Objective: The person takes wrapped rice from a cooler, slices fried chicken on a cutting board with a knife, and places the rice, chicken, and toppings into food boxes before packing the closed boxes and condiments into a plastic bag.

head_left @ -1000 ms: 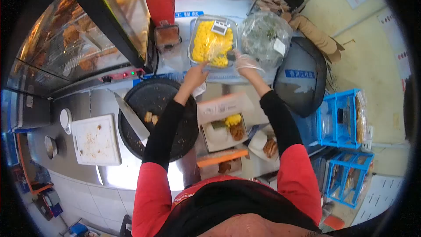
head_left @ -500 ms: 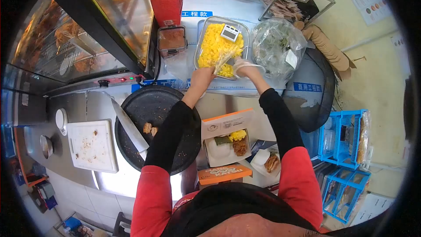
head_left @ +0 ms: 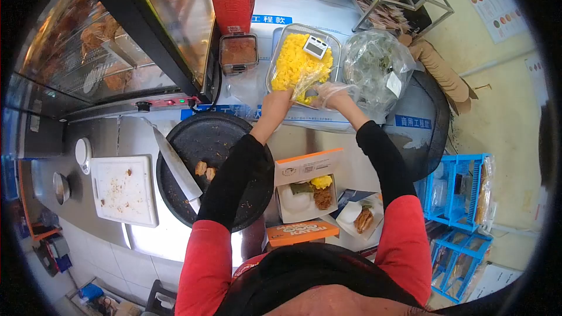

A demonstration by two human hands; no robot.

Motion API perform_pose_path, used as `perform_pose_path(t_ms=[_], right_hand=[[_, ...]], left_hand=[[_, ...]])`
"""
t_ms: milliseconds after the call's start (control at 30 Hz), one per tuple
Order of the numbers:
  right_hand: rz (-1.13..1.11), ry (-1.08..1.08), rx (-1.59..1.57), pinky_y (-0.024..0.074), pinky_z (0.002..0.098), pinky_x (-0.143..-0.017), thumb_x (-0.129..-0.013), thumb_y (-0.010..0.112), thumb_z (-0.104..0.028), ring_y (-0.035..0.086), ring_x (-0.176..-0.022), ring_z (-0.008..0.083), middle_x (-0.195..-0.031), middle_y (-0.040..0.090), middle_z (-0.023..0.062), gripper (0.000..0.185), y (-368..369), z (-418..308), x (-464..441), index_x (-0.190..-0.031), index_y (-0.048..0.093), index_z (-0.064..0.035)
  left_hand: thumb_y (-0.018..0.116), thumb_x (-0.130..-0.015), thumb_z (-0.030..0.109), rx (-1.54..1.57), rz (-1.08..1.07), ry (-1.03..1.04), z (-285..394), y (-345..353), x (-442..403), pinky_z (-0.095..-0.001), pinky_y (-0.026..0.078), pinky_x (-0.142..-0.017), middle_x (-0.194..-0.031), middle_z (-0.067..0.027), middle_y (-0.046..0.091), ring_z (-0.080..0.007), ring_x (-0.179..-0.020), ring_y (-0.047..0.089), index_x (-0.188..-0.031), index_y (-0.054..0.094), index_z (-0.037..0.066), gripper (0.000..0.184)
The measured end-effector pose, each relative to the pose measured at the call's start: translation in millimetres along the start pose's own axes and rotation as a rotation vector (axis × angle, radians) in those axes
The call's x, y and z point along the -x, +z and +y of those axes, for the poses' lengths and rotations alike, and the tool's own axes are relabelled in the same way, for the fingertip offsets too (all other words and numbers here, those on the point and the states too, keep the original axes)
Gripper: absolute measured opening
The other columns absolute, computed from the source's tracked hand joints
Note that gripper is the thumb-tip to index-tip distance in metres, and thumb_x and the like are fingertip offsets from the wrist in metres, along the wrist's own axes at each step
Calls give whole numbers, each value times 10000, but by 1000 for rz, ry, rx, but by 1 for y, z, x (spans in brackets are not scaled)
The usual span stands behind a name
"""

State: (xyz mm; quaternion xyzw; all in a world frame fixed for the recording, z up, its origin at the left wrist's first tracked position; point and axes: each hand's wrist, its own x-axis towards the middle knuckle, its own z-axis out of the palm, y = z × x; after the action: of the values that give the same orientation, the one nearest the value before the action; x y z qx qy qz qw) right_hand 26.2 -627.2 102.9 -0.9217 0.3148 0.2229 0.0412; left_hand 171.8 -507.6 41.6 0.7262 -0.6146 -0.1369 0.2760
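Note:
My left hand (head_left: 276, 106) is closed on the edge of a clear plastic film (head_left: 303, 86) at the near side of a glass tray. Scrambled-looking yellow food (head_left: 287, 61) fills the tray (head_left: 270, 76), and a small white timer (head_left: 315, 47) lies on top. My right hand (head_left: 335, 96), in a clear plastic glove, is at the tray's near right corner; what its fingers hold is hidden by the film and glove. Nearer my body, an open box (head_left: 281, 190) holds white, yellow and brown food. A second box (head_left: 375, 226) with white and brown food stands beside it.
A large knife (head_left: 178, 167) rests across a round black pan (head_left: 175, 130) with meat pieces. Left are a white cutting board (head_left: 124, 190) and a heated display case (head_left: 170, 23). A plastic bag of greens (head_left: 374, 73) and blue racks (head_left: 453, 190) stand right.
My left hand has moved from the tray's near edge onto the film and now grips it. The film is bunched between both hands. The whole view has shifted.

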Motion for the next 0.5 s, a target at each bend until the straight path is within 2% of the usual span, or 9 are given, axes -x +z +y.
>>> perform_pose_path(t_ms=[100,167,233,300,367,400,433,467,500], right_hand=[[-14,-2,-84,466,431,-776,-728,583,-526,588,-923,350,-987,606,226,617,8,18,-6,-1145,532,-74],[-73,-13,-361,452,404,-823,-702,571,-599,578,-941,353,-1041,596,221,748,2,29,1,-1222,488,-69],[-67,63,-375,437,370,-841,-735,564,-576,584,-931,307,-1066,601,192,717,1,35,17,-1225,490,-57],[195,-13,-746,459,351,-752,-763,570,-560,588,-902,279,-991,625,183,694,8,36,55,-1217,497,-39],[350,-65,-1045,457,345,-725,-797,570,-516,588,-870,219,-950,638,146,619,17,22,119,-1186,515,-37],[323,-8,-1081,457,345,-725,-797,570,-516,588,-870,219,-950,638,146,619,3,4,163,-1186,515,-37],[187,268,-1103,454,343,-718,-807,568,-498,586,-854,202,-923,640,135,584,-24,-25,212,-1171,526,-44],[54,531,-1103,452,341,-711,-816,566,-480,584,-838,185,-897,643,123,548,-32,-50,252,-1156,538,-51],[107,617,-1167,447,340,-714,-821,559,-481,575,-828,179,-884,636,116,531,-10,-69,285,-1134,549,-52]], left_hand=[[657,-742,247,-10,-45,-34,6,-8,0,-439,460,-641,-776,-158,617,-338,-750,601,-903,559,94,242],[646,-743,253,5,-26,-104,19,-31,5,-445,479,-638,-766,-157,629,-340,-749,614,-960,559,94,283],[654,-749,290,115,72,-41,22,-57,22,-456,473,-650,-784,-189,626,-367,-762,606,-1052,534,98,379],[658,-756,295,183,78,-71,22,-86,46,-443,473,-659,-772,-205,621,-391,-769,598,-1091,521,92,415],[648,-776,291,297,142,-64,26,-119,83,-394,475,-648,-746,-190,613,-328,-719,622,-1058,543,76,370],[637,-785,268,377,96,-148,34,-139,104,-361,463,-673,-778,-168,611,-264,-742,607,-1043,551,64,341],[625,-794,245,448,55,-232,37,-153,127,-329,451,-698,-809,-146,609,-201,-766,592,-1029,558,52,312],[576,-796,211,456,71,-160,31,-158,150,-298,430,-724,-853,-124,600,-161,-803,558,-1024,559,42,284],[526,-799,176,465,98,-84,24,-166,173,-266,409,-750,-897,-102,590,-120,-840,524,-1019,560,32,265]])
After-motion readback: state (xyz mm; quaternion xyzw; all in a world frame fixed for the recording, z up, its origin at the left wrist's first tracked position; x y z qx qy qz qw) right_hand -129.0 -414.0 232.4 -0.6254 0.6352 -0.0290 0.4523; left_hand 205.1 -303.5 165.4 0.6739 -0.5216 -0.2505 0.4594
